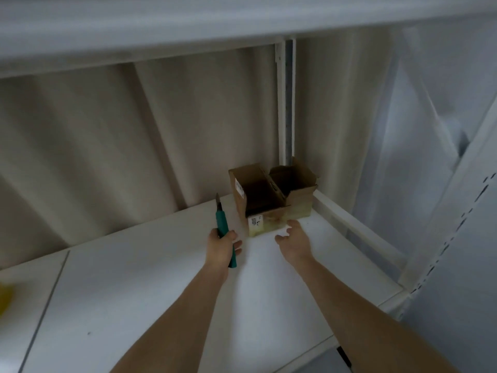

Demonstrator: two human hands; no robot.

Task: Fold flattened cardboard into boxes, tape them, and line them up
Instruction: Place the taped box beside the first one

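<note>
A small brown cardboard box (271,200) stands at the far right corner of the white shelf (161,292), its top flaps open and white labels on its left flap and front face. My left hand (221,247) grips a teal utility knife (224,230) with the blade end pointing up and away, just left of the box. My right hand (294,239) hovers with fingers spread right in front of the box's near face, its fingertips close to or just touching it.
A beige curtain (121,157) hangs behind the shelf. A white upright post (285,103) and a rail (357,227) close the right side. Another white shelf (188,25) runs overhead. Something yellow (4,297) shows at the left edge.
</note>
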